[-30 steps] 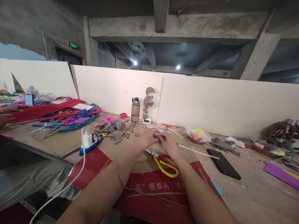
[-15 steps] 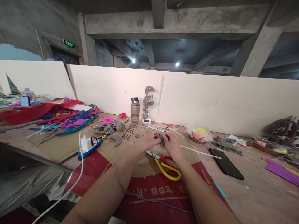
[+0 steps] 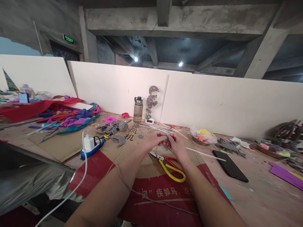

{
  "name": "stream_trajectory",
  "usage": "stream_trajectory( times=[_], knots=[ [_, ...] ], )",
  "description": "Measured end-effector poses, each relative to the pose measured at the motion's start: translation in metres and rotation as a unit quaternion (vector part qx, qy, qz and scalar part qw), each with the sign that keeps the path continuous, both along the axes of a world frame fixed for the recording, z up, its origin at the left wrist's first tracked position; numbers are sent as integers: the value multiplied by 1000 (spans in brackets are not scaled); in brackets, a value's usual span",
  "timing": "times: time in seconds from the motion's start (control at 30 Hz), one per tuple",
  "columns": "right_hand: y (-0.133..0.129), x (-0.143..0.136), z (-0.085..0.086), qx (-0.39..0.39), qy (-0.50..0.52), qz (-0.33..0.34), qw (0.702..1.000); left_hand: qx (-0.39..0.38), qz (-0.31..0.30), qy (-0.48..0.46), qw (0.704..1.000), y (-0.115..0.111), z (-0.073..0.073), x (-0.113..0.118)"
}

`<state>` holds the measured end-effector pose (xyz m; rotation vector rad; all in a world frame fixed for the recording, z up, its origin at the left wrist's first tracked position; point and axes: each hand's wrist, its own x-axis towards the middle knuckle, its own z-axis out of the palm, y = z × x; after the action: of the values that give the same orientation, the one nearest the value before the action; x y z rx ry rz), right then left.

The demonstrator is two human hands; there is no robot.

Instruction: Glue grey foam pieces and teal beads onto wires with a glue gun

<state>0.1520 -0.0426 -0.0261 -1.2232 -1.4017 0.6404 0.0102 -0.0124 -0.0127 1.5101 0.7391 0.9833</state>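
My left hand (image 3: 155, 139) and my right hand (image 3: 176, 143) meet over the cardboard sheet (image 3: 144, 168), fingertips pinched together. Between them is a small grey felt-like piece (image 3: 167, 138), mostly covered by the fingers. Just below my hands lie scissors (image 3: 174, 171) with one yellow and one red handle. A grey cord (image 3: 165, 205) runs over my left forearm and across the cardboard. To the left rest a grey crescent (image 3: 119, 139) and a small grey flower-like piece (image 3: 140, 136).
A black phone (image 3: 230, 167) lies on the right, a white glue-stick-like rod (image 3: 205, 154) reaching onto it. A bottle (image 3: 138, 110) and a grey moon ornament (image 3: 152, 99) stand by the white partition. A charger on a blue power strip (image 3: 92, 150) sits left. Another person's hand (image 3: 14, 105) shows far left.
The view has shifted slightly. My fingers have closed in further around the small grey piece, which now shows less. The scissors and other items on the table stay put.
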Motion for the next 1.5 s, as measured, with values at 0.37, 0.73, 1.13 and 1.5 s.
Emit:
stream_trajectory(
  times=[0.37,0.73,1.13,1.5],
  knots=[
    [1,2,-3,-2,60,-7,998,-1,62,-32,998,0,3,0],
    [-2,2,6,44,3,-64,997,54,75,-1,996,1,2,-1],
    [-7,-1,8,135,-183,-126,966,142,96,41,984,-3,1,0],
    [-5,0,6,43,1,-53,998,117,81,41,989,3,-6,1]
  ],
)
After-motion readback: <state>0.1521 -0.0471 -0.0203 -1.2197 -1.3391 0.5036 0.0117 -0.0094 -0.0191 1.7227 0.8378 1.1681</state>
